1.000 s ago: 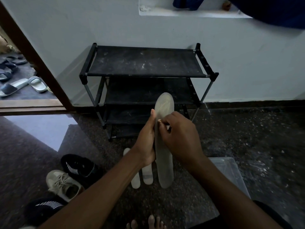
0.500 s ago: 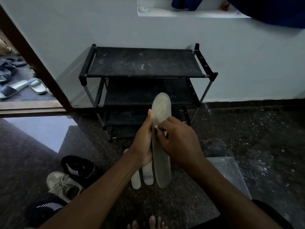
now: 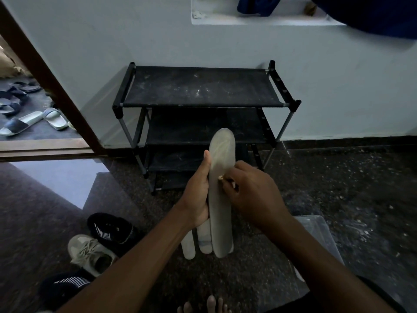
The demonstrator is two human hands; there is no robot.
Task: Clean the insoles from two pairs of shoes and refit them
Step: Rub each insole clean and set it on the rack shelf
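You hold the grey insole [image 3: 220, 206] upright in front of you, toe end up, above the floor [image 3: 338, 188]. Your left hand [image 3: 198, 195] has its grip wrapped round the insole's left edge, thumb lying up along it. Your right hand [image 3: 252, 195] has a narrow grip pinched on a small tool [image 3: 222, 178], whose pale tip touches the insole's face; what kind of tool it is cannot be told. Just below the held insole, a pale insole [image 3: 204, 241] and a second pale insole [image 3: 188, 247] lie side by side on the floor. To your left sit a black sneaker [image 3: 110, 228], a beige sneaker [image 3: 90, 254] and a second black sneaker [image 3: 65, 285]. A clear plastic box [image 3: 320, 236] lies under your right forearm. A black shoe rack [image 3: 198, 86] stands against the wall.
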